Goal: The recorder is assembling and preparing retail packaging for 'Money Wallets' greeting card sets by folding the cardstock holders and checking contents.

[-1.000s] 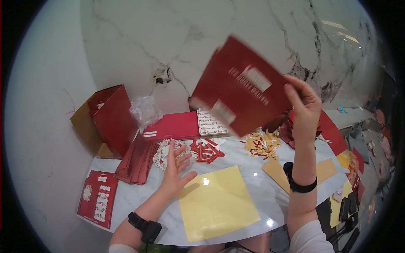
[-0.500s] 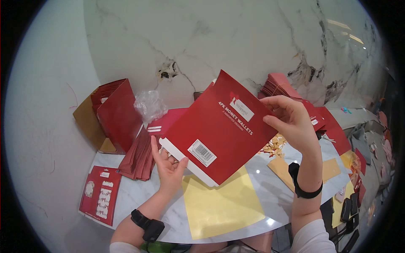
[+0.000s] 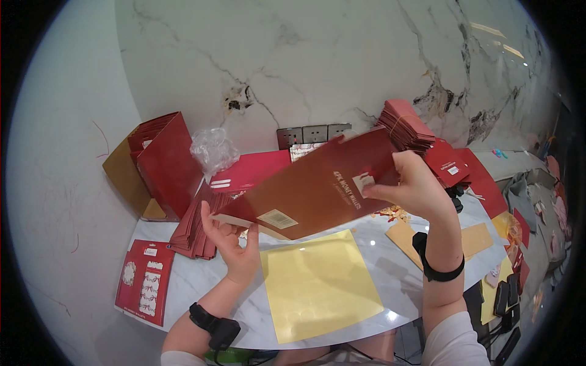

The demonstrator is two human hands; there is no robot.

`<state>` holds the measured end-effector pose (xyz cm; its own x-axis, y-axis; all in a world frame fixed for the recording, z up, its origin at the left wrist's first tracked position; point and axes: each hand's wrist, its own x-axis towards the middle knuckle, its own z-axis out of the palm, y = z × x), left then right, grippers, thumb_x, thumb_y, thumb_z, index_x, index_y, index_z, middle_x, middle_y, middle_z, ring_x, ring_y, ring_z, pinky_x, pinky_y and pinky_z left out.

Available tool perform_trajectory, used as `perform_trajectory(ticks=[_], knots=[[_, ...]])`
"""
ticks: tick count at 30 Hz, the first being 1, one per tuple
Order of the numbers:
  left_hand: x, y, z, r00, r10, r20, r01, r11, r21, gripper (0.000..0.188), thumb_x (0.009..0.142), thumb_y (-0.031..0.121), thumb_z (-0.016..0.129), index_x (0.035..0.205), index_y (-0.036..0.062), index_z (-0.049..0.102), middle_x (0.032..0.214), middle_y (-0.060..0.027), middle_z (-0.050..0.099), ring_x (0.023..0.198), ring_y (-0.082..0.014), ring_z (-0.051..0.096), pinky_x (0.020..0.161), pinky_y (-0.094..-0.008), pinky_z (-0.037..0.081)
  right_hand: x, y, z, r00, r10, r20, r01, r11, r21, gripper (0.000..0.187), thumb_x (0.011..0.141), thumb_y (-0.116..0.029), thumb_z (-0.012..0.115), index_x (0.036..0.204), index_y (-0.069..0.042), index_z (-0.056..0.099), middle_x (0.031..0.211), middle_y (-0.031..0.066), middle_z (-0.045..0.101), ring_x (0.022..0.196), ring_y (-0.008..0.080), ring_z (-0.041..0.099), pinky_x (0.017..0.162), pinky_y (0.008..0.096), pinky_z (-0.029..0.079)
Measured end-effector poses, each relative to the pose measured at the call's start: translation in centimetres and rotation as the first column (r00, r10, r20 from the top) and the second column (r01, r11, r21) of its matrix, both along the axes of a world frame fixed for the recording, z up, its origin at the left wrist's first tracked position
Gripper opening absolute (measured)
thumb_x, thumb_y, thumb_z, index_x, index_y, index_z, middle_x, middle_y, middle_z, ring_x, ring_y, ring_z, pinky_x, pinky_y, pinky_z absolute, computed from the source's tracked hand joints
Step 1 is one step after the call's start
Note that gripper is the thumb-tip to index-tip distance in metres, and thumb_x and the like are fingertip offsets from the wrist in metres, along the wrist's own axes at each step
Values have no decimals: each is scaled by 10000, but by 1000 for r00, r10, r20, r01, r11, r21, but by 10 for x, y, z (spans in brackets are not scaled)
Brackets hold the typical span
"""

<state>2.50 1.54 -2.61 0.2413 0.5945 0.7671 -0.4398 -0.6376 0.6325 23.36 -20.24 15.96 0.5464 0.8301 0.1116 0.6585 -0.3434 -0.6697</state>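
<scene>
A flat red cardboard packet (image 3: 299, 198) with a barcode label and a white flap edge is held over the table, tipped so its printed face looks foreshortened. My left hand (image 3: 237, 256) grips its lower left corner by the white flap, thumb in front and some fingers behind it. At the upper right edge, my right hand (image 3: 421, 189) pinches the packet with the thumb on its face; the other fingers are partly hidden. Beneath lies a yellow sheet (image 3: 320, 293) on the marble-patterned table. Dark red envelopes (image 3: 196, 235) are fanned out beside my left hand.
An open red box (image 3: 174, 168) of packets and crumpled clear plastic (image 3: 213, 151) stand at the back left. A finished-looking red packet (image 3: 141, 283) lies at the left edge. Banded envelopes (image 3: 406, 125), small gold pieces (image 3: 395, 215) and tan card (image 3: 477, 241) are at right. Wall sockets (image 3: 303, 135) line the back.
The packet has tilted from facing me to a flatter slant, its lower edge rising off the yellow sheet. My right hand has moved slightly down, and the wall sockets have come into view.
</scene>
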Motion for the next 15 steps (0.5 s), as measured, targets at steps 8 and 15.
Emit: perform_trajectory(ticks=[8, 15], knots=[[-8, -7, 20, 998, 47, 47, -66, 787, 614, 333, 851, 13, 713, 1153, 106, 611, 1090, -114, 691, 970, -255, 676, 873, -349, 571, 23, 8, -24, 952, -58, 300, -158, 748, 645, 308, 774, -16, 787, 945, -17, 531, 904, 38, 577, 839, 188, 595, 796, 316, 492], [-20, -6, 21, 960, 274, -56, -100, 523, 846, 206, 765, 234, 763, 959, 297, 736, 1066, 68, 718, 1015, -169, 611, 976, -372, 458, 23, 5, -12, 987, 140, 80, -157, 719, 677, 211, 858, -5, 702, 1048, -16, 613, 988, 8, 622, 930, 116, 631, 877, 281, 499]])
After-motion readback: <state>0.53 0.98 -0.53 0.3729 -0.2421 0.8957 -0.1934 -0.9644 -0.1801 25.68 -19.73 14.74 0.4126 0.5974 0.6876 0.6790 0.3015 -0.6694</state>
